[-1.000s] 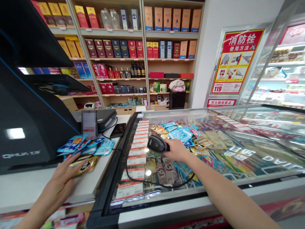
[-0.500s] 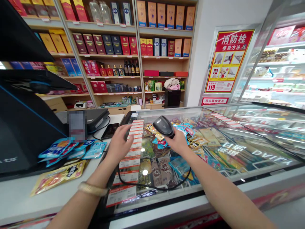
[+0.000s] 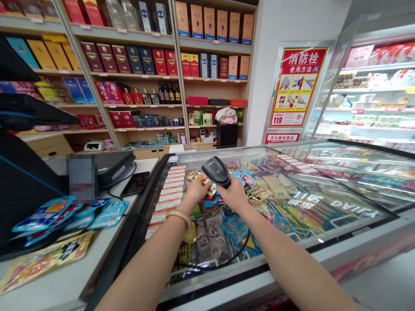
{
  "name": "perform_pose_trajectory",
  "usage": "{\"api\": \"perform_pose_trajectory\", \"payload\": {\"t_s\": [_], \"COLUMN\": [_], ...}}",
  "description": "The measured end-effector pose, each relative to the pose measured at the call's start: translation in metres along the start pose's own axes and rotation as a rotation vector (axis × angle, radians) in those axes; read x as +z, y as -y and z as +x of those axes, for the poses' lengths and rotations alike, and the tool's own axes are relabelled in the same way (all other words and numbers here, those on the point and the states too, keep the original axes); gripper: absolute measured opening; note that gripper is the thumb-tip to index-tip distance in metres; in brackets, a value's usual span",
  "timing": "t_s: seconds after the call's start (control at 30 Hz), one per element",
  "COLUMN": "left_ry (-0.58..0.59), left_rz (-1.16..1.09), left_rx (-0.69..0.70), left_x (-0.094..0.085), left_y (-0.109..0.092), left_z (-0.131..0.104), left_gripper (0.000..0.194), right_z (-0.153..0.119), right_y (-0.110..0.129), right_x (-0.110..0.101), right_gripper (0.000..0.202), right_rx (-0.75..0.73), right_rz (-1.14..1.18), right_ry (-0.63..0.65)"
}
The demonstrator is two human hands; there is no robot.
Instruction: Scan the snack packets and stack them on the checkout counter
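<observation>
In the head view, my right hand (image 3: pixel 235 194) is wrapped around the handle of the black scanner (image 3: pixel 216 169), its head held over the snack packets (image 3: pixel 247 179) heaped on the freezer's (image 3: pixel 293 255) glass top. My left hand (image 3: pixel 196 190) is in at the near edge of that heap, fingers bent by a gold packet (image 3: pixel 193 175); I cannot tell whether they have pinched it. With both hands this close, the scanner could knock my left fingers, and slick wrappers lying over each other could let 2 come up together or send 1 sliding over the glass. My left forearm crosses the cord (image 3: pixel 227 262), so pulling back sharply might snag it and tug the scanner askew. On the counter to my left, the blue packets (image 3: pixel 110 212) overlap loosely; a careless elbow could scatter them.
</observation>
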State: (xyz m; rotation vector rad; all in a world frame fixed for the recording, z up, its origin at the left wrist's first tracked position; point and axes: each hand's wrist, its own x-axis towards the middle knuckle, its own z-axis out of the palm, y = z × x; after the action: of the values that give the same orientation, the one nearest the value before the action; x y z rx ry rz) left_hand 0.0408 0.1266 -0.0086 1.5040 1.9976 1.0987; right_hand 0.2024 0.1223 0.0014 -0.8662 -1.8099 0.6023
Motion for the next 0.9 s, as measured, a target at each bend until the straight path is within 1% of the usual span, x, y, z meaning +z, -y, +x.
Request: {"api": "perform_pose_trajectory", "payload": {"t_s": [0.1,0.17,0.3,0.43,0.5,0.53,0.6,0.67,0.7,0.77,0.9], "left_ry": [0.012,0.060,0.168,0.167,0.114,0.060,-0.091,-0.242,-0.298,-0.356,-0.384], "left_rz": [-0.189,-0.322,-0.520,-0.647,-0.729,-0.768,-0.810,-0.798,-0.777,-0.738,-0.744], "left_rx": [-0.154,-0.236,-0.367,-0.438,-0.447,-0.433,-0.366,-0.279,-0.241,-0.178,-0.138], "left_x": [-0.008,-0.019,-0.053,-0.086,-0.097,-0.101,-0.104,-0.103,-0.101,-0.097,-0.093], "left_y": [0.006,0.009,0.017,0.027,0.031,0.033,0.035,0.036,0.037,0.038,0.040], "left_z": [-0.006,-0.016,-0.042,-0.069,-0.078,-0.080,-0.083,-0.081,-0.079,-0.077,-0.074], "left_gripper": [0.024,0.024,0.021,0.021,0.023,0.024,0.022,0.022,0.024,0.030,0.037], "right_z": [0.000,0.000,-0.002,-0.005,-0.007,-0.008,-0.010,-0.012,-0.013,-0.015,-0.019], "right_y": [0.000,0.000,0.003,0.008,0.011,0.012,0.014,0.016,0.016,0.018,0.020], "right_x": [0.000,0.001,0.001,0.000,0.000,-0.001,0.000,0.000,0.000,0.001,0.002], "right_gripper": [0.021,0.021,0.024,0.025,0.025,0.024,0.024,0.024,0.024,0.023,0.024], "right_rx": [-0.002,-0.005,-0.018,-0.018,-0.037,-0.054,-0.099,-0.149,-0.171,-0.202,-0.237], "right_rz": [-0.014,-0.041,-0.108,-0.188,-0.199,-0.198,-0.192,-0.206,-0.226,-0.272,-0.332], "right_ry": [0.025,0.048,0.082,0.123,0.152,0.173,0.232,0.305,0.342,0.411,0.496]}}
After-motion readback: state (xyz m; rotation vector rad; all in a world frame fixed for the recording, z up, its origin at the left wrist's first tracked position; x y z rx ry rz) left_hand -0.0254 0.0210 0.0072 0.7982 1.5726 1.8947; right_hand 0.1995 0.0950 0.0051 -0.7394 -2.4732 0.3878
